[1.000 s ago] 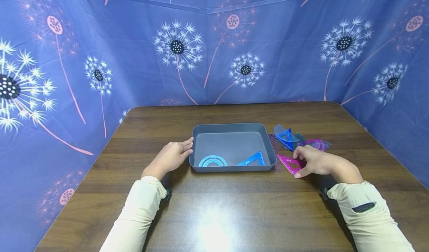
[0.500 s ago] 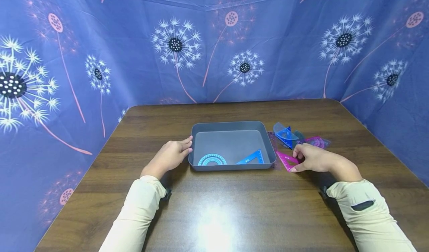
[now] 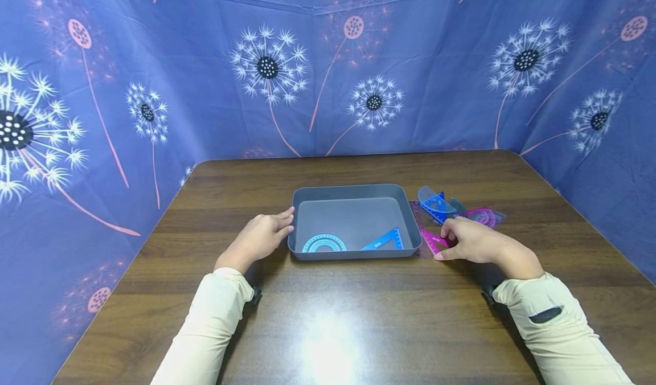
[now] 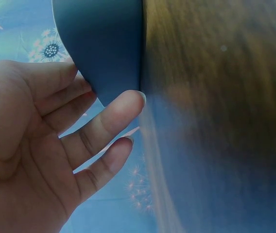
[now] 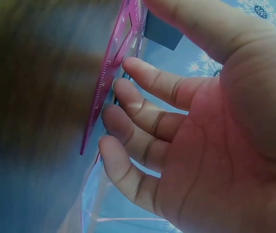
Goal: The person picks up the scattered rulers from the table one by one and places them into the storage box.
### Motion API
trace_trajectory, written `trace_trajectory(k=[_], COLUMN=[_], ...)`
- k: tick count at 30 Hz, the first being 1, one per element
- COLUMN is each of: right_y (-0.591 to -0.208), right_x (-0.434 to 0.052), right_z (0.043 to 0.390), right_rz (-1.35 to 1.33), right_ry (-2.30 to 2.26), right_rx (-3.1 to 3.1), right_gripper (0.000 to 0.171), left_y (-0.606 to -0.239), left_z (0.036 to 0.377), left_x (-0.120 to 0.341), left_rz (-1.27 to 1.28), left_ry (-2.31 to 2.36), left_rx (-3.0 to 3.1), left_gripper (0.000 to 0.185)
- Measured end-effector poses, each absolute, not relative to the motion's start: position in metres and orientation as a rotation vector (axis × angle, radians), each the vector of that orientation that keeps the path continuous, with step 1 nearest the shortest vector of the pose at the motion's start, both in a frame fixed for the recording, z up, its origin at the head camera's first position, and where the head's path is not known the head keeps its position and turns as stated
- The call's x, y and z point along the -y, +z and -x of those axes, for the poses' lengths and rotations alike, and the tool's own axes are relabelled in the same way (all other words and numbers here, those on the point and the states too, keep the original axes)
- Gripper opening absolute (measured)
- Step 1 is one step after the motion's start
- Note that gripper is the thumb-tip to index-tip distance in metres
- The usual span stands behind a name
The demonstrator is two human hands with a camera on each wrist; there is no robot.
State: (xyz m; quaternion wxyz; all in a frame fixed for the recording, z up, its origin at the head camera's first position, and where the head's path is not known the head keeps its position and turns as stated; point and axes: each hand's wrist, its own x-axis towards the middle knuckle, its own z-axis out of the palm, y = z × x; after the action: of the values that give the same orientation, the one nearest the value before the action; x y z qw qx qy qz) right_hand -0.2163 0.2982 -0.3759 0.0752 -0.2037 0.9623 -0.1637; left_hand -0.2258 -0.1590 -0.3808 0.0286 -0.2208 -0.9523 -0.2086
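Observation:
A grey tray (image 3: 353, 255) stands mid-table, holding a light-blue protractor (image 3: 324, 244) and a blue set square (image 3: 384, 240) along its near side. My left hand (image 3: 256, 238) is at the tray's left end, its fairly straight fingers touching the outer wall; the left wrist view shows the fingertips against that wall (image 4: 106, 43). To the right of the tray, my right hand (image 3: 476, 242) pinches a pink set square (image 3: 431, 241) between thumb and fingers. In the right wrist view the pink set square (image 5: 110, 68) stands at a slant beside the fingertips, and the thumb tip is cut off.
Behind the right hand lie overlapping pieces: a clear bluish protractor (image 3: 435, 201), a dark-blue set square (image 3: 434, 215) and a pink protractor (image 3: 482, 216). A purplish clear piece (image 3: 423, 251) lies against the tray's right side. Patterned blue cloth (image 3: 328, 89) hangs behind the wooden table (image 3: 246, 185).
My right hand has shifted left toward the tray, and the pink set square has moved left with it. The left hand stays at the tray's left end.

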Motion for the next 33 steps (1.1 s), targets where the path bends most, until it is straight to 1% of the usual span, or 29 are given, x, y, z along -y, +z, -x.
trace_trajectory(k=[7,12,18,22,25,28,30,33], right_y=[-0.379,-0.379,-0.38,-0.381,-0.38,-0.379,-0.379,-0.379], right_x=[-0.295,-0.294,-0.297,-0.299,-0.301,-0.305,-0.307,-0.308], right_z=[0.217,0.217,0.217,0.216,0.216,0.215,0.215,0.216], right_rz=[0.588,0.571,0.576,0.602,0.635,0.687,0.718,0.74], right_ry=[-0.54,-0.573,-0.602,-0.628,-0.662,-0.754,-0.811,-0.828], right_rx=[-2.867,-2.822,-2.776,-2.765,-2.74,-2.66,-2.599,-2.56], right_gripper=[0.038,0.035,0.028,0.029,0.038,0.059,0.069,0.074], left_y=[-0.384,-0.383,-0.384,-0.384,-0.384,-0.384,-0.384,-0.384], left_z=[0.229,0.229,0.229,0.228,0.228,0.228,0.229,0.229], left_x=[0.161,0.16,0.16,0.16,0.16,0.16,0.16,0.16], left_rz=[0.687,0.685,0.688,0.696,0.695,0.694,0.693,0.683], left_ry=[-0.649,-0.657,-0.662,-0.661,-0.665,-0.666,-0.665,-0.667], left_rx=[2.938,2.935,2.931,2.929,2.93,2.93,2.93,2.937], left_gripper=[0.038,0.037,0.037,0.037,0.037,0.037,0.037,0.038])
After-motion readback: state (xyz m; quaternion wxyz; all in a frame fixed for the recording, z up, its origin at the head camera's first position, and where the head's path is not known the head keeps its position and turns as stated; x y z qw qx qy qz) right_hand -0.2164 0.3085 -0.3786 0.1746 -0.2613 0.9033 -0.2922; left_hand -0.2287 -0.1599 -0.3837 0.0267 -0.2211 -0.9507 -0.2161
